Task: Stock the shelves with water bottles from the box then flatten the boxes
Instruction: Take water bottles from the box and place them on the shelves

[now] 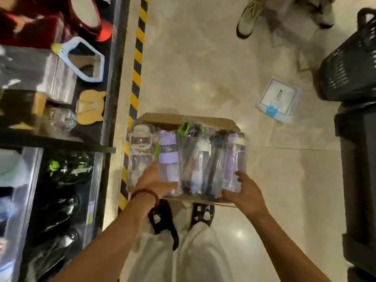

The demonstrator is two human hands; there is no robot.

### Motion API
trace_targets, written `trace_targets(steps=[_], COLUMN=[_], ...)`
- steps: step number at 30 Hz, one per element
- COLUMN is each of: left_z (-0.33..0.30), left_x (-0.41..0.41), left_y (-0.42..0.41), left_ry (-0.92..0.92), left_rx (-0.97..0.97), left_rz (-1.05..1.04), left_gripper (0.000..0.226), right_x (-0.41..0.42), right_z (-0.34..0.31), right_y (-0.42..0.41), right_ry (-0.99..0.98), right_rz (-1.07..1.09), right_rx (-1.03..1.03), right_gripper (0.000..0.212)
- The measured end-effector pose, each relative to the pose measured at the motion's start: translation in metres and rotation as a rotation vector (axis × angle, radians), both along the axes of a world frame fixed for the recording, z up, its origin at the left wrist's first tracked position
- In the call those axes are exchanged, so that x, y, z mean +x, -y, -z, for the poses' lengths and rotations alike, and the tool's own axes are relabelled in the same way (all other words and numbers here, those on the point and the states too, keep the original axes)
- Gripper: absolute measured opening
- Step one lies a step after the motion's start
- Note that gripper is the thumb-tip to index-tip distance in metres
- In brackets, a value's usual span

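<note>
We are standing over the cardboard box (pixel 184 121), which is sitting on the floor (pixel 203 68) just in front of our feet and close beside the shelves (pixel 109 98) on our left. The box is lying open and is holding a full row of wrapped water bottles (pixel 200 159), side by side. Our left hand (pixel 154 180) is gripping the purple bottle (pixel 168 161) near the left end of the box, fingers curled round its lower part. Our right hand (pixel 244 190) is holding the clear bottle (pixel 235 161) at the right end of the box, thumb on top and fingers under it.

We are judging the task to be at an early stage: the box is looking almost full, so most of the stocking is yet to be done, and the flattening is not yet begun. Some dark bottles with green caps (pixel 69 167) are already lying on the lower shelf to the left of the box; whether they came out of this box we cannot tell. Beyond the box, a flat packet (pixel 277 100) and a dark basket (pixel 350 64) are sitting on the floor to its far right
</note>
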State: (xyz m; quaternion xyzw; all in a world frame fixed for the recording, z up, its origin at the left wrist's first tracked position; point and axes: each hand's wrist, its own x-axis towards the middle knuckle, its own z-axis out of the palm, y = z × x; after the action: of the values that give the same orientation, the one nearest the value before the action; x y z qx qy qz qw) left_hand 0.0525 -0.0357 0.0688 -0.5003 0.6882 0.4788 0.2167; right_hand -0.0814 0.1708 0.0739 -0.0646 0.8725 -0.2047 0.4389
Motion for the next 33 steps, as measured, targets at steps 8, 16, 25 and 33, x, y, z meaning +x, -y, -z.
trace_targets(steps=[8, 16, 25, 33], left_z=[0.136, 0.188, 0.128, -0.034], left_x=[-0.018, -0.021, -0.002, 0.027], left_y=[-0.005, -0.014, -0.007, 0.023], left_ry=[0.061, 0.112, 0.008, -0.276], left_rx=[-0.096, -0.303, -0.217, -0.244], left_rz=[-0.246, -0.291, -0.483, -0.655], left_gripper=[0.093, 0.090, 0.056, 0.057], right_x=[-0.045, -0.051, -0.013, 0.022], right_z=[0.121, 0.181, 0.119, -0.031], right_y=[-0.004, 0.009, 0.018, 0.082], right_ry=[-0.049, -0.098, -0.127, -0.075], right_rz=[0.079, 0.314, 0.440, 0.312], right_rx=[0.089, 0.110, -0.106, -0.352], right_gripper=[0.100, 0.115, 0.102, 0.098])
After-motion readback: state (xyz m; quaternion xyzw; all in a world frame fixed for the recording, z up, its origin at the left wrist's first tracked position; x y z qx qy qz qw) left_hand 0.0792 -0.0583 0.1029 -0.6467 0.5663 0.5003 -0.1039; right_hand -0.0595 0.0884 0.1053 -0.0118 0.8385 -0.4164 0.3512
